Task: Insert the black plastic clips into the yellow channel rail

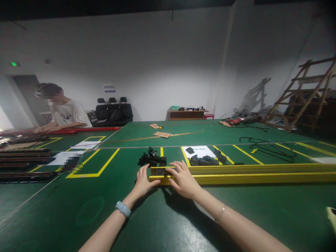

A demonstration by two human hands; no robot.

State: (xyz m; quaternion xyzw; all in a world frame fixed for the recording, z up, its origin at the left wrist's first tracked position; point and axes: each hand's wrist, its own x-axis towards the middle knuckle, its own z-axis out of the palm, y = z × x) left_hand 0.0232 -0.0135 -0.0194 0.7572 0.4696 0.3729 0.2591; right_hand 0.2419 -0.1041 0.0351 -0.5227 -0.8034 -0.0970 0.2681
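A long yellow rail [249, 174] lies across the green surface [78, 203] and runs off to the right. My left hand [143, 182] is at the rail's left end, thumb pressed against the end and fingers curled upward. My right hand [183, 179] rests on top of the rail near that end, fingers spread toward a small black part [160, 171] set in the rail's channel. A pile of black parts [152, 159] sits just behind my hands. A grey band is on my left wrist.
More black parts [207, 159] lie by a white sheet [198, 151] inside yellow floor markings. Dark rails [23, 164] are stacked at left. A seated person [64, 112] works on red rails. A black cable [265, 145], a wooden ladder [304, 94] and a desk [187, 113] stand behind.
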